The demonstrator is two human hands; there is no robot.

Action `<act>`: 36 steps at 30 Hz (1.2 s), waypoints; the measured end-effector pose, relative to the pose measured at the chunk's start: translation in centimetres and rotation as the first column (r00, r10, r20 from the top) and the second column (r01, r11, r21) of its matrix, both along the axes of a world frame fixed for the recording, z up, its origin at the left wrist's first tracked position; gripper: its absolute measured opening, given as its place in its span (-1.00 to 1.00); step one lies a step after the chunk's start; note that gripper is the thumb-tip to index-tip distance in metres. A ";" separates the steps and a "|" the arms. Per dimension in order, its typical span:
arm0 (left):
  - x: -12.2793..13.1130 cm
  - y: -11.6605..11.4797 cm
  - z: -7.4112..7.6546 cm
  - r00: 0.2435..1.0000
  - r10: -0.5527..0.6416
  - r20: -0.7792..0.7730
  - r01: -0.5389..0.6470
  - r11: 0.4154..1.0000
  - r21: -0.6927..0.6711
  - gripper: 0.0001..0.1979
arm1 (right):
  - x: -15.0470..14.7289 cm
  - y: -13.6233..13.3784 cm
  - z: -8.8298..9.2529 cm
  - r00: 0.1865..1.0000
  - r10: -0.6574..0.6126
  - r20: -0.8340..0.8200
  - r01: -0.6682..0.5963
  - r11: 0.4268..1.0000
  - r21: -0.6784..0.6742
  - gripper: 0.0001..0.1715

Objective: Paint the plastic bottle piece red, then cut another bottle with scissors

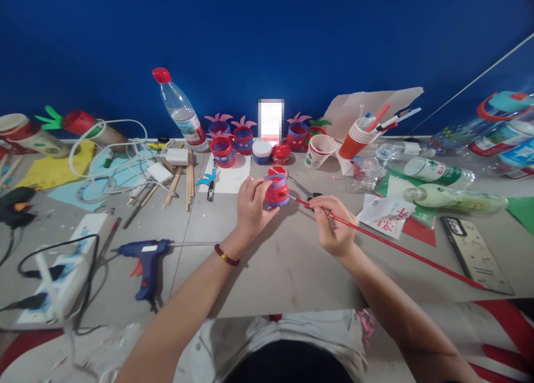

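My left hand [251, 205] is closed around a small red pot with a blue band [277, 189], held just above the grey table [267, 272]. My right hand [334, 224] pinches a long red paintbrush [400, 248], whose tip touches the pot's right side. The brush handle runs down and to the right, over the table. A beaded bracelet [226, 255] sits on my left wrist.
A blue glue gun [146, 258] lies at the left, beside a white power strip [58, 277] and cables. Several painted pots [233, 141], a tilted water bottle [181, 110], paper cups with pens [359, 135], scissors [306, 193], green bottles [450, 197] and a phone [473, 252] surround my hands.
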State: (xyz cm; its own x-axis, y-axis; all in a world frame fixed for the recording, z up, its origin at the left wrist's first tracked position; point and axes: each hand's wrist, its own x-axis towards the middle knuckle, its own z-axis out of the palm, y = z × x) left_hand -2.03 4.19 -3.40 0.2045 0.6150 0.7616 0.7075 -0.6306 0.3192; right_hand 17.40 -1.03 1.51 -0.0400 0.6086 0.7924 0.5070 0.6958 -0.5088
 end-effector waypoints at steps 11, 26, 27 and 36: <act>0.1 0.0 -0.1 1.000 0.012 0.002 -0.012 1.000 0.024 -0.30 | 1.0 0.8 -0.7 0.989 -0.098 0.114 0.091 0.994 0.060 -0.80; 0.5 0.0 -0.3 0.995 0.051 -0.081 -0.046 0.997 0.064 -0.37 | -0.9 -0.7 -1.0 0.981 0.100 0.164 -0.119 0.986 0.116 -0.73; 0.5 0.0 -0.3 0.996 0.050 -0.078 -0.045 0.997 0.065 -0.37 | -1.0 -0.7 -0.9 0.984 0.101 0.148 -0.119 0.986 0.115 -0.73; 0.5 0.0 -0.5 0.998 0.029 -0.057 -0.026 0.998 0.052 -0.32 | -0.7 -0.1 0.0 0.998 0.030 0.049 -0.034 0.995 0.092 -0.73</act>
